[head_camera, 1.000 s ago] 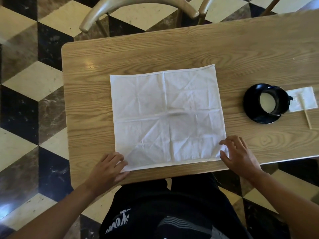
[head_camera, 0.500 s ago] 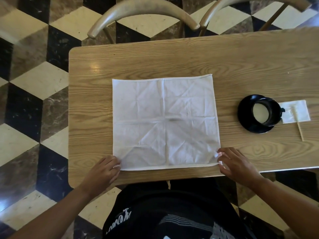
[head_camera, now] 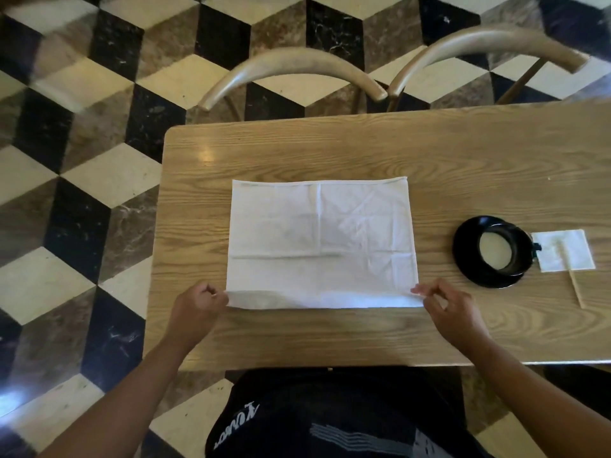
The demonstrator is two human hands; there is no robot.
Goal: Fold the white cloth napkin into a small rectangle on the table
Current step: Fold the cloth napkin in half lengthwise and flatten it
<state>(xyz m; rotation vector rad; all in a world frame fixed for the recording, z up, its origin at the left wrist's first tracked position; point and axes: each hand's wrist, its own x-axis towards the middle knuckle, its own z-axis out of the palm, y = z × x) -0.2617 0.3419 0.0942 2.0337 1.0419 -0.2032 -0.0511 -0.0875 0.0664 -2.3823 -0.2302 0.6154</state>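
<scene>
Left hand (head_camera: 198,307) and right hand (head_camera: 454,310) each pinch a near corner of the white cloth napkin (head_camera: 320,242); uneven lifting could skew the fold.

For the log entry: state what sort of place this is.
Probably a café or restaurant dining room: a wooden table with two curved-back chairs, a patterned marble tile floor, and a black cup on a saucer.

Bare table (head_camera: 330,150) beyond napkin (head_camera: 320,242); black cup (head_camera: 496,251) stands right.

White napkin (head_camera: 320,242); tan woodgrain table (head_camera: 463,166); black cup (head_camera: 499,251).
</scene>
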